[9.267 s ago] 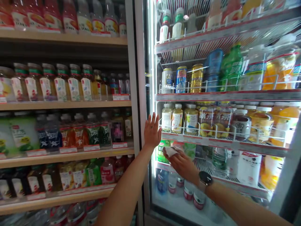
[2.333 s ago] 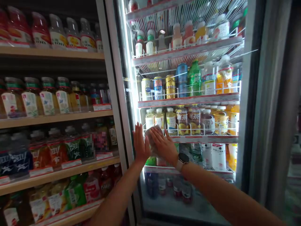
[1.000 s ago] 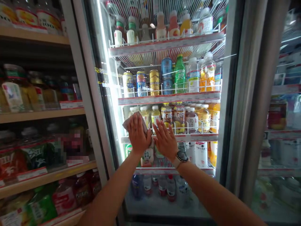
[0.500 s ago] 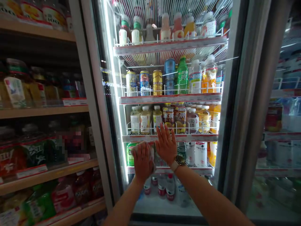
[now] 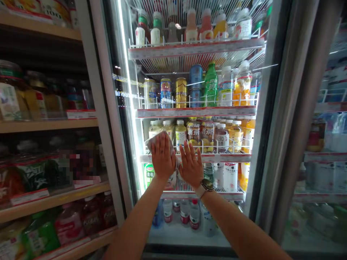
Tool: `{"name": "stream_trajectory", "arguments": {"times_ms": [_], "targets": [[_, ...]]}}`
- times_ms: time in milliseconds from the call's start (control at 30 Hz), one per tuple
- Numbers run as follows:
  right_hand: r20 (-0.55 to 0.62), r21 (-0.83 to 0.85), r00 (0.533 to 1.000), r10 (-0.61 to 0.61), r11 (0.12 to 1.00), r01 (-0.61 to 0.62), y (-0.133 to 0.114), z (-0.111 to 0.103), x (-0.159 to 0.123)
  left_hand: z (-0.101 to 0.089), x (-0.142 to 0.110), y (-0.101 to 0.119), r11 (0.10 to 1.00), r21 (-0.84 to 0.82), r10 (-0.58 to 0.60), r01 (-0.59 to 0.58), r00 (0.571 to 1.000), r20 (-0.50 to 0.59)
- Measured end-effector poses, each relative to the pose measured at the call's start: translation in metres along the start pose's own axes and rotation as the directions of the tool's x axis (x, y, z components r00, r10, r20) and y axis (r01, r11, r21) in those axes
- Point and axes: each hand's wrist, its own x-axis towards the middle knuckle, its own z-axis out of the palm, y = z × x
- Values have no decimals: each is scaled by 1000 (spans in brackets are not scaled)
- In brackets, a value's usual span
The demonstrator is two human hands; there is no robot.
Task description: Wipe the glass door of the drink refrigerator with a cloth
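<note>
A lit drinks fridge stands in front of me, with reflections on its glass door [image 5: 123,94]. My left hand [image 5: 163,157] lies flat over a greyish cloth [image 5: 152,144], pressing it to the glass in front of the pale bottles. The cloth's edge shows past my fingertips; the rest is hidden beneath the palm. To the right, my right hand [image 5: 192,164] rests against the glass with fingers spread and nothing in it. A watch [image 5: 207,184] is on that wrist. Behind the glass, between and above the hands, is a tea bottle [image 5: 180,134].
Wire shelves behind the glass hold cans [image 5: 181,93], a green bottle [image 5: 210,85] and several others. On the left, a wooden shelf rack [image 5: 48,126] carries more drinks. A metal door frame [image 5: 291,119] runs upright on the right, beside another glass-fronted fridge.
My left hand has slid upward with the cloth, from below the third shelf's edge to the bottles on it. The right hand has stayed in nearly the same place.
</note>
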Motion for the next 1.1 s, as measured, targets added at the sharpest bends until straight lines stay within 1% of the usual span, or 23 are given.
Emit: {"name": "stream_trajectory", "arguments": {"times_ms": [133, 300, 367, 400, 433, 467, 500, 567, 700, 733, 767, 800, 833, 900, 1000, 1100], "targets": [[-5, 20, 1000, 1, 1000, 0, 0, 0, 0, -3, -68, 3, 992, 23, -123, 122, 992, 8], [6, 7, 1000, 0, 1000, 0, 1, -1, -1, -7, -148, 13, 973, 38, -230, 228, 972, 43], [6, 0, 1000, -3, 1000, 3, 1, -1, -1, -7, -168, 16, 962, 45, -270, 268, 961, 54], [5, -4, 1000, -4, 1000, 4, 0, -1, -1, -8, -170, 16, 956, 49, -291, 288, 955, 59], [2, -7, 1000, -4, 1000, 4, 0, -1, -1, -8, -167, 15, 951, 52, -306, 303, 950, 62], [1, -7, 1000, -4, 1000, 4, 0, -1, -1, -8, -159, 13, 949, 52, -315, 312, 947, 61], [-1, -5, 1000, -3, 1000, 3, 0, -1, -1, -9, -144, 10, 949, 48, -315, 312, 947, 58], [-3, 1, 1000, 5, 1000, -5, 0, -1, -1, -10, -99, 0, 956, 27, -292, 291, 955, 58], [-5, 0, 1000, 4, 1000, -4, 0, -2, -1, -13, 11, -29, 967, -45, -248, 251, 967, 52], [-5, -1, 1000, 3, 1000, -3, 0, -2, -1, -14, 33, -34, 962, -51, -265, 266, 964, 41], [-7, -1, 1000, 2, 1000, -2, 0, -2, -1, -14, 48, -38, 958, -55, -281, 282, 959, 26], [-7, -2, 1000, 3, 1000, -3, 0, -2, -2, -14, 58, -40, 953, -53, -298, 298, 955, 12], [-6, -4, 1000, 6, 1000, -6, -1, -2, -2, -14, 61, -40, 951, -50, -306, 306, 952, 2], [-3, -8, 1000, 9, 1000, -9, -1, -2, -2, -13, 51, -36, 955, -37, -294, 293, 956, -13], [-6, -14, 1000, 10, 1000, -10, -2, -1, -2, -11, 13, -28, 965, -15, -262, 261, 965, -26], [-2, -16, 1000, 17, 1000, -17, -2, 0, -3, -11, -28, -23, 964, -4, -265, 265, 964, -8]]}}
